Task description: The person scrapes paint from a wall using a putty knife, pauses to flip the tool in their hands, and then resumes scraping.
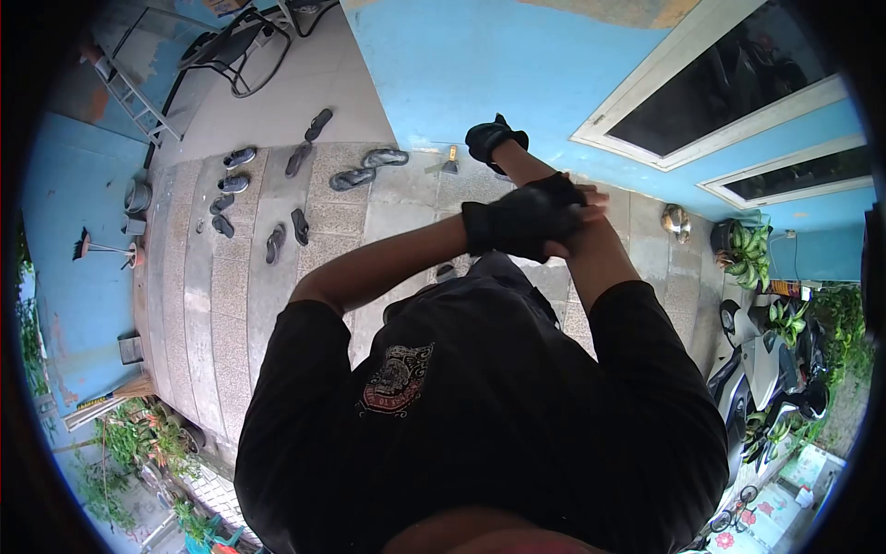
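Note:
My left hand (531,220), in a black fingerless glove, reaches across my body and lies over my right forearm (598,254). Its bare fingertips and thumb wrap round the forearm. My right hand (494,143), in a matching black glove, is held out ahead near the foot of the blue wall (452,74). Its fingers are hidden from this angle, and no object shows in it. Just left of it, a putty knife (450,160) with a yellowish handle and dark blade is at the base of the wall.
Several dark sandals (353,178) lie scattered on the tiled floor (378,226). A folding chair (231,55) and ladder (138,100) stand at the upper left. Framed windows (683,115) are on the right, above potted plants (749,258) and a parked motorbike (759,365). A broom (134,388) is at the left.

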Available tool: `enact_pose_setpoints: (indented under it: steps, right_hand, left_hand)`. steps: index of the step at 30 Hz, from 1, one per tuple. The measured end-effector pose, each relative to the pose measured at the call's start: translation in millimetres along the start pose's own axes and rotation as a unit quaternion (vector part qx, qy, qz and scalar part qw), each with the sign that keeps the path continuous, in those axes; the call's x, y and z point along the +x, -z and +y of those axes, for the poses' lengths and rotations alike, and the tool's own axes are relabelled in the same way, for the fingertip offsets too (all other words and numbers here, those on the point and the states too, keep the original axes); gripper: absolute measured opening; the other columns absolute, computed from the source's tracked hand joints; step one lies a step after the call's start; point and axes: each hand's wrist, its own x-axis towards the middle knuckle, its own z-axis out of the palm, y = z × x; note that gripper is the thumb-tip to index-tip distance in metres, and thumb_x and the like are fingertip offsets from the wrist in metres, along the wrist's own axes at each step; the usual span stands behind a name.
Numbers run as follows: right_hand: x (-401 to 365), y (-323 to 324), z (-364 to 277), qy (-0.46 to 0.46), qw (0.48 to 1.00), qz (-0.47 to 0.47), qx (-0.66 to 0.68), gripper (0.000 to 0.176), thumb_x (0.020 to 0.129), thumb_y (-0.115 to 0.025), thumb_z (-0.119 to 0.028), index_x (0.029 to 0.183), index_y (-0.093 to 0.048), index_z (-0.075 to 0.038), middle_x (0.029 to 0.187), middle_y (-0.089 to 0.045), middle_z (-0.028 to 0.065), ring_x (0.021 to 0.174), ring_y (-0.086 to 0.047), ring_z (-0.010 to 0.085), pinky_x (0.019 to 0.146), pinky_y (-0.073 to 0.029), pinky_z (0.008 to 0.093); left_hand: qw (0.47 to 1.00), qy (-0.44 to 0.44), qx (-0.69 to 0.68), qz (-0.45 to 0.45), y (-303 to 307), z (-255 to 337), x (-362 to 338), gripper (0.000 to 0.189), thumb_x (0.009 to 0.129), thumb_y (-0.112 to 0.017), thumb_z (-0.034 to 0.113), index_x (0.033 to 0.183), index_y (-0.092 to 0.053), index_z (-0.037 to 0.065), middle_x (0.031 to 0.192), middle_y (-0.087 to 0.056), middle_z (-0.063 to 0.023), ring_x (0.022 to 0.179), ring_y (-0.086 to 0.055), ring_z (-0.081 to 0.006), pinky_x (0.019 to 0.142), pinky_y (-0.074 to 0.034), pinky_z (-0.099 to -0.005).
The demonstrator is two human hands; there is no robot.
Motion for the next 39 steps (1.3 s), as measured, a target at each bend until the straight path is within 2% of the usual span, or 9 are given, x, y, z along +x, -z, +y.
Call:
enact_pose_setpoints:
  steps: [4,7,9,10,15,19,25,33,39]
  right_hand:
    - [-16,4,1,-0.059,0.976,0.185,0.095,0.009,0.086,-0.056,-0.023,0.083,-0.064,-0.019,0.086,-0.062,0.0026,0.084,-0.061,0.0193,0.105,-0.035,0.0508]
    - [-18,-5,4,-0.103,0.925,0.319,0.177,0.007,0.086,-0.055,-0.026,0.084,-0.060,-0.022,0.087,-0.060,0.0006,0.086,-0.058,0.0180,0.108,-0.032,0.0490]
    - [4,-18,8,-0.132,0.924,0.343,0.109,0.009,0.086,-0.055,-0.027,0.086,-0.062,-0.021,0.086,-0.061,0.0006,0.087,-0.059,0.0183,0.109,-0.031,0.0504]
    - [17,-22,15,-0.159,0.917,0.362,0.039,0.012,0.086,-0.055,-0.028,0.089,-0.064,-0.021,0.085,-0.063,0.0005,0.089,-0.060,0.0187,0.109,-0.030,0.0517]
    - [-73,22,57,-0.138,0.910,0.326,0.214,0.021,0.093,-0.052,-0.023,0.087,-0.071,-0.020,0.070,-0.063,0.0019,0.074,-0.063,0.0233,0.112,-0.025,0.0567]
    - [-131,-6,96,-0.146,0.900,0.312,0.268,0.027,0.089,-0.053,-0.018,0.109,-0.070,-0.025,0.124,-0.064,0.0026,0.114,-0.060,0.0213,0.115,-0.017,0.0585]
    - [-181,3,132,-0.138,0.860,0.404,0.278,0.030,0.093,-0.054,-0.021,0.120,-0.066,-0.022,0.134,-0.059,0.0017,0.128,-0.050,0.0186,0.116,-0.019,0.0503]
    - [-163,27,138,0.108,0.269,0.204,0.935,0.042,0.098,-0.056,-0.029,0.125,-0.058,0.004,0.127,-0.063,0.0105,0.099,-0.061,0.0127,0.088,-0.047,0.0281]
    - [-121,27,151,0.031,0.396,0.134,0.908,0.049,0.098,-0.057,-0.032,0.138,-0.051,-0.005,0.118,-0.064,0.0003,0.078,-0.051,0.0061,0.071,-0.041,0.0218]
  left_hand:
    - [0.961,0.167,-0.012,0.220,27,-64,-51,0.053,0.085,-0.065,0.019,0.134,-0.049,0.004,0.149,-0.037,-0.0215,0.134,-0.041,-0.0364,0.109,-0.036,-0.0440]
    - [0.859,0.263,0.269,0.347,51,-82,-34,0.047,0.088,-0.059,0.029,0.125,-0.054,0.000,0.143,-0.043,-0.0234,0.132,-0.042,-0.0379,0.111,-0.033,-0.0439]
    - [0.896,0.379,0.217,0.080,24,-93,-23,0.049,0.087,-0.059,0.035,0.125,-0.058,0.004,0.142,-0.045,-0.0229,0.138,-0.034,-0.0375,0.113,-0.026,-0.0478]
    - [0.946,0.167,0.260,0.100,-7,-96,-31,0.057,0.085,-0.061,0.038,0.131,-0.054,0.006,0.144,-0.043,-0.0211,0.138,-0.034,-0.0379,0.116,-0.021,-0.0497]
    - [0.989,0.131,-0.044,0.049,-14,-31,-3,0.047,0.084,-0.066,0.014,0.128,-0.053,0.006,0.146,-0.044,-0.0152,0.126,-0.051,-0.0336,0.101,-0.044,-0.0426]
    - [0.962,0.242,-0.029,0.120,-20,-49,-29,0.030,0.085,-0.065,0.006,0.114,-0.061,0.004,0.128,-0.061,-0.0129,0.113,-0.061,-0.0298,0.091,-0.051,-0.0366]
    - [0.914,0.344,-0.049,0.211,-31,-88,-35,0.034,0.086,-0.064,0.005,0.119,-0.059,0.004,0.129,-0.061,-0.0120,0.118,-0.059,-0.0244,0.097,-0.048,-0.0337]
    - [0.856,0.438,0.024,0.274,-6,-112,32,0.048,0.091,-0.062,0.018,0.135,-0.047,0.003,0.121,-0.062,-0.0139,0.111,-0.061,-0.0266,0.090,-0.049,-0.0357]
    - [0.831,0.473,-0.189,0.223,29,-135,48,0.020,0.098,-0.051,0.018,0.105,-0.057,0.001,0.076,-0.060,-0.0047,0.074,-0.060,-0.0144,0.070,-0.048,-0.0304]
